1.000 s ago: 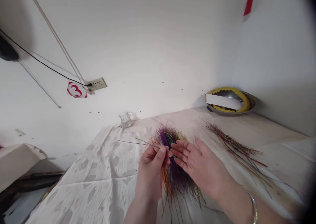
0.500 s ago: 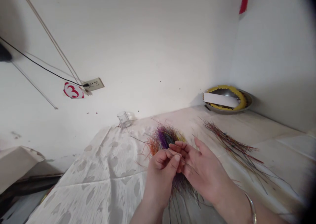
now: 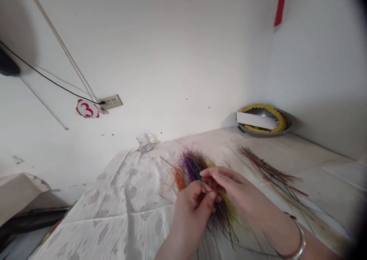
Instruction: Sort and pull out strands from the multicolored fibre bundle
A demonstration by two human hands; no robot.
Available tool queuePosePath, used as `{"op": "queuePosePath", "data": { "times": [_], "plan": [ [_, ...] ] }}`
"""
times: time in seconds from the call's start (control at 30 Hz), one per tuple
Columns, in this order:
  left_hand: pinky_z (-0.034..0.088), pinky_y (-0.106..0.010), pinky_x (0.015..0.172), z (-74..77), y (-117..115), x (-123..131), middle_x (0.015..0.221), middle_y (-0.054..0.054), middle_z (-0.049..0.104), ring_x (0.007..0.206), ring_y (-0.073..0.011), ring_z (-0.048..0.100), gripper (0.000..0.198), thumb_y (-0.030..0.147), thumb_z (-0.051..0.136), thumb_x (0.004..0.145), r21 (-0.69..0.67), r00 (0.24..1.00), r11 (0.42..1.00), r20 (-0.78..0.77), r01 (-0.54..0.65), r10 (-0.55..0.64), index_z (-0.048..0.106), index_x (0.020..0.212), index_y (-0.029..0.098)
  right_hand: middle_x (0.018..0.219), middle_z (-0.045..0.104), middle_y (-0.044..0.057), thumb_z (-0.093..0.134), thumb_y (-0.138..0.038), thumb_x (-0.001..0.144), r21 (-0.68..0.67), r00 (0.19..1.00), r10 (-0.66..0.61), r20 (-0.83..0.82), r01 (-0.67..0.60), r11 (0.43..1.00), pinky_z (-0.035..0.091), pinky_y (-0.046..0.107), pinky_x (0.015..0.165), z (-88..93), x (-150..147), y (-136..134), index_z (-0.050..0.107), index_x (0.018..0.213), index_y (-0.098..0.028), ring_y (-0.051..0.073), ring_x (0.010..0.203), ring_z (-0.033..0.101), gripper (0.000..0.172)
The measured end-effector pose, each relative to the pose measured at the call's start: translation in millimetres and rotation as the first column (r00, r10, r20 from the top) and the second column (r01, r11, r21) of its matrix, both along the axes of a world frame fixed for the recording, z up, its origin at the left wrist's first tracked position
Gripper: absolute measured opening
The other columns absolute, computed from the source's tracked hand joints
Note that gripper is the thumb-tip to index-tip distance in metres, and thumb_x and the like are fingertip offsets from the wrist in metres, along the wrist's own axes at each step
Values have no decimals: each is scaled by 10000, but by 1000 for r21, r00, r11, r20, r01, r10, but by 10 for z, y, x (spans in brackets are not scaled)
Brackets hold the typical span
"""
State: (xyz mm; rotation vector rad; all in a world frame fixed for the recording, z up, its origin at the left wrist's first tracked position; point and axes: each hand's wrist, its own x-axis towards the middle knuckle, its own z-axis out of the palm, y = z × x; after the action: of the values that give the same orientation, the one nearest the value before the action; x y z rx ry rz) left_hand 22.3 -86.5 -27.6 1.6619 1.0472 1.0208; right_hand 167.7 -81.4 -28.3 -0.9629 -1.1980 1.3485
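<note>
Thin dark strands are pinched between the thumb and fingers of my left hand [image 3: 192,208], over the middle of a loose multicoloured bundle of strands [image 3: 190,168]. The bundle fans out in orange, purple, dark and yellow, on the cloth beneath both hands. Close against the left fingertips, my right hand [image 3: 237,191] has its fingers curled in at the same strands, and its wrist wears a bangle [image 3: 301,241]. The contact between the two sets of fingertips is partly hidden. Off to the right lies a second, thinner bunch of mixed strands [image 3: 266,168].
A pale patterned cloth [image 3: 114,210] covers the table. Near the wall stands a clear glass mug [image 3: 144,142]. At the back right is a metal bowl [image 3: 288,118] holding a yellow ring [image 3: 282,117] and a white strip [image 3: 255,120]. A power outlet [image 3: 113,101] is on the wall.
My right hand has turned from an open palm facing up to curled fingers near the left fingertips. My left hand has shifted slightly right and down, still pinching. The view has tilted a little.
</note>
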Motion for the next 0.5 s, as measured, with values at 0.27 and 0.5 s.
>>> {"op": "queuePosePath", "data": {
  "times": [0.27, 0.5],
  "plan": [
    [391, -258, 578, 1, -4, 47, 757, -33, 703, 669, -185, 618, 190, 128, 512, 786, 206, 881, 968, -473, 141, -27, 691, 774, 191, 848, 706, 45, 540, -178, 842, 356, 870, -69, 488, -126, 926, 477, 332, 753, 143, 26, -65, 737, 884, -202, 195, 819, 631, 203],
    [303, -240, 508, -9, 4, 29, 596, 14, 602, 545, -132, 515, 150, 133, 534, 760, 146, 805, 973, -591, 177, -57, 622, 649, 179, 859, 727, 43, 473, -239, 900, 351, 864, -113, 490, -77, 933, 471, 319, 754, 188, 103, -58, 723, 869, -194, 195, 845, 650, 256]
  ]
}}
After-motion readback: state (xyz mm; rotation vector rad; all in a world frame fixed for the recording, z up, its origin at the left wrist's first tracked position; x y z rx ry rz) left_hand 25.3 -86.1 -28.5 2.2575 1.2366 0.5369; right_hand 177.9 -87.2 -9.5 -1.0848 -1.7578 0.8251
